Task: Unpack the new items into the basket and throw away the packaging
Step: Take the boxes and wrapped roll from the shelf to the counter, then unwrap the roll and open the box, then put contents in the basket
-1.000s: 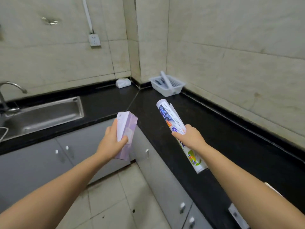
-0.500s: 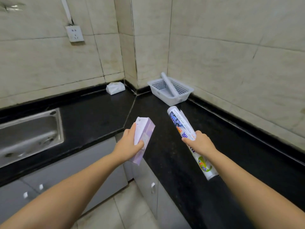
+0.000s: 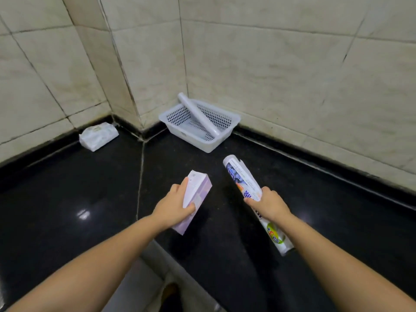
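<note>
My left hand grips a pale purple box around its middle, held above the black counter. A long white roll with a printed paper label is gripped at mid-length by my right hand; its far end points toward the basket. The white perforated basket stands in the counter's back corner against the tiled wall. One plain white roll lies slanted inside it, its upper end resting over the rim. Both hands are well short of the basket.
A white soft pack of wipes lies on the black counter at the back left by the wall. Tiled walls close the corner. The counter's inner edge and the cabinet fronts lie below my arms.
The view has swung right and closer to the corner. The sink has left the view. Both hands, still holding the box and the roll, have moved over the counter toward the basket.
</note>
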Demonstrator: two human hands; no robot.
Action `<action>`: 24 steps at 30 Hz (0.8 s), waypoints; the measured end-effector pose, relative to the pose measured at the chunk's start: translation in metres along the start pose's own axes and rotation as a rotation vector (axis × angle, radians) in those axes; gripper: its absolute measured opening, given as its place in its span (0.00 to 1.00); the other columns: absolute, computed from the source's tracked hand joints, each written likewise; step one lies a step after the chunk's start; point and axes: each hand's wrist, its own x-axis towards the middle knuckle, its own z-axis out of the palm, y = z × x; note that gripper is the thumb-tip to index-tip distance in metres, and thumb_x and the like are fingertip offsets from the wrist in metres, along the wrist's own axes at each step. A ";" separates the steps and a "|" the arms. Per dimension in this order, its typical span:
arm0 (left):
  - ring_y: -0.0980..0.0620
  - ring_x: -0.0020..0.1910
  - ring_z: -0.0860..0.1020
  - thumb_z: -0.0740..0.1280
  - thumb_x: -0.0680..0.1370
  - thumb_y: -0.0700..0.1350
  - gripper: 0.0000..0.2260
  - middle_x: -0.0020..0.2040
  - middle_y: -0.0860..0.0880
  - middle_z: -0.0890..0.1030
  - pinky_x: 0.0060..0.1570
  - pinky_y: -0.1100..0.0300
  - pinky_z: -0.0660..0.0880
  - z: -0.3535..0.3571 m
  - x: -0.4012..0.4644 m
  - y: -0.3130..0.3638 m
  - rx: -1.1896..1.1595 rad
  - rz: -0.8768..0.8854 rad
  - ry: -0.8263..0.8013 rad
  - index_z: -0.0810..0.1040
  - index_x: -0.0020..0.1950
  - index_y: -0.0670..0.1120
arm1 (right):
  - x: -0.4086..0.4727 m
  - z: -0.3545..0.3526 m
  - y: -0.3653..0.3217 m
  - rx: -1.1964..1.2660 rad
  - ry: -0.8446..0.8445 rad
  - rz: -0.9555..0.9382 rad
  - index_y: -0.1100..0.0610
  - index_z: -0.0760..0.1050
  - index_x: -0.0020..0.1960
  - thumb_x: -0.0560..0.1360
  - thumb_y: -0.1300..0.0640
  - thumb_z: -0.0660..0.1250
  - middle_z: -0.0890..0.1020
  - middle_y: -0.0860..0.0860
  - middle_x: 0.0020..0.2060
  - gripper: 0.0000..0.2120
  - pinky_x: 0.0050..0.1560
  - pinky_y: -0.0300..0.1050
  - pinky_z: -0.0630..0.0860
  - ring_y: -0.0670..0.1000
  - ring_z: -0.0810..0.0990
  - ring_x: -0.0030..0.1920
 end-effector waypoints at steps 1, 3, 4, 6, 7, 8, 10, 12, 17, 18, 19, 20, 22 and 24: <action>0.50 0.45 0.74 0.61 0.73 0.54 0.36 0.65 0.46 0.65 0.39 0.57 0.72 0.000 0.014 -0.005 0.025 0.039 -0.032 0.44 0.75 0.55 | 0.006 0.004 -0.003 -0.002 0.015 0.032 0.60 0.68 0.58 0.70 0.39 0.67 0.77 0.58 0.54 0.28 0.45 0.50 0.77 0.57 0.80 0.47; 0.52 0.44 0.73 0.61 0.74 0.54 0.35 0.64 0.47 0.66 0.36 0.59 0.69 -0.003 0.043 -0.016 0.096 0.142 -0.079 0.45 0.75 0.54 | 0.019 0.015 -0.013 -0.008 0.048 0.102 0.59 0.68 0.58 0.69 0.38 0.67 0.76 0.57 0.54 0.29 0.43 0.48 0.75 0.57 0.80 0.49; 0.52 0.44 0.72 0.60 0.74 0.55 0.35 0.64 0.47 0.66 0.36 0.60 0.68 -0.006 0.058 -0.023 0.133 0.209 -0.098 0.45 0.75 0.53 | 0.024 0.021 -0.019 -0.003 0.061 0.143 0.59 0.68 0.58 0.69 0.38 0.66 0.76 0.57 0.55 0.29 0.43 0.48 0.73 0.58 0.79 0.50; 0.51 0.48 0.72 0.60 0.75 0.57 0.34 0.65 0.47 0.66 0.38 0.59 0.68 -0.013 0.086 -0.037 0.204 0.350 -0.129 0.47 0.76 0.52 | 0.032 0.036 -0.033 0.021 0.098 0.223 0.59 0.68 0.59 0.70 0.38 0.66 0.75 0.57 0.57 0.29 0.44 0.48 0.72 0.58 0.78 0.53; 0.50 0.51 0.73 0.60 0.75 0.57 0.34 0.66 0.47 0.66 0.39 0.59 0.69 -0.017 0.099 -0.044 0.242 0.404 -0.150 0.46 0.76 0.52 | 0.034 0.042 -0.041 0.029 0.114 0.259 0.59 0.68 0.60 0.70 0.39 0.66 0.74 0.58 0.57 0.29 0.45 0.48 0.71 0.58 0.77 0.54; 0.49 0.54 0.73 0.61 0.75 0.56 0.35 0.66 0.47 0.65 0.40 0.58 0.69 -0.021 0.110 -0.051 0.273 0.444 -0.176 0.46 0.76 0.52 | 0.035 0.049 -0.047 0.031 0.128 0.293 0.59 0.67 0.60 0.70 0.39 0.66 0.74 0.58 0.58 0.29 0.46 0.49 0.71 0.59 0.76 0.56; 0.48 0.58 0.71 0.62 0.74 0.55 0.36 0.67 0.48 0.64 0.43 0.57 0.71 -0.022 0.129 -0.063 0.311 0.502 -0.238 0.45 0.75 0.53 | 0.035 0.062 -0.056 0.023 0.156 0.350 0.60 0.66 0.61 0.70 0.40 0.67 0.73 0.58 0.59 0.30 0.47 0.50 0.72 0.60 0.75 0.57; 0.48 0.60 0.70 0.63 0.73 0.53 0.37 0.67 0.48 0.64 0.47 0.56 0.72 -0.018 0.139 -0.071 0.346 0.541 -0.293 0.44 0.75 0.54 | 0.032 0.074 -0.061 0.003 0.181 0.390 0.59 0.66 0.61 0.70 0.40 0.67 0.72 0.58 0.59 0.29 0.47 0.50 0.73 0.59 0.74 0.58; 0.47 0.60 0.70 0.59 0.73 0.57 0.37 0.66 0.47 0.67 0.52 0.52 0.72 0.000 0.147 -0.075 0.350 0.554 -0.212 0.45 0.76 0.48 | 0.030 0.093 -0.061 -0.065 0.228 0.421 0.58 0.64 0.61 0.71 0.41 0.66 0.72 0.57 0.58 0.27 0.50 0.52 0.75 0.58 0.72 0.59; 0.47 0.60 0.71 0.59 0.73 0.58 0.37 0.66 0.47 0.68 0.52 0.52 0.71 0.001 0.148 -0.074 0.335 0.536 -0.202 0.46 0.76 0.48 | 0.030 0.095 -0.061 -0.067 0.227 0.418 0.57 0.64 0.61 0.71 0.41 0.65 0.72 0.57 0.58 0.27 0.50 0.53 0.75 0.58 0.72 0.59; 0.47 0.60 0.71 0.59 0.73 0.59 0.37 0.65 0.47 0.68 0.52 0.52 0.72 0.001 0.148 -0.073 0.319 0.510 -0.204 0.47 0.76 0.48 | 0.030 0.096 -0.060 -0.065 0.222 0.418 0.57 0.63 0.61 0.72 0.40 0.65 0.72 0.56 0.58 0.27 0.50 0.53 0.75 0.58 0.72 0.59; 0.47 0.61 0.71 0.60 0.73 0.60 0.37 0.66 0.47 0.68 0.53 0.52 0.72 0.000 0.149 -0.070 0.302 0.481 -0.212 0.49 0.75 0.47 | 0.031 0.096 -0.060 -0.061 0.215 0.421 0.57 0.63 0.62 0.71 0.40 0.65 0.72 0.56 0.58 0.28 0.51 0.53 0.75 0.58 0.72 0.59; 0.47 0.60 0.71 0.62 0.74 0.59 0.34 0.65 0.46 0.69 0.53 0.52 0.72 -0.002 0.149 -0.060 0.280 0.451 -0.229 0.54 0.74 0.47 | 0.030 0.092 -0.062 -0.055 0.207 0.430 0.55 0.61 0.65 0.71 0.37 0.64 0.72 0.57 0.60 0.32 0.53 0.54 0.74 0.58 0.72 0.60; 0.46 0.59 0.72 0.64 0.74 0.56 0.30 0.63 0.46 0.70 0.53 0.52 0.71 -0.007 0.149 -0.046 0.239 0.469 -0.227 0.58 0.71 0.46 | 0.031 0.081 -0.066 -0.054 0.229 0.412 0.53 0.57 0.71 0.71 0.36 0.63 0.70 0.57 0.64 0.36 0.58 0.56 0.71 0.59 0.70 0.63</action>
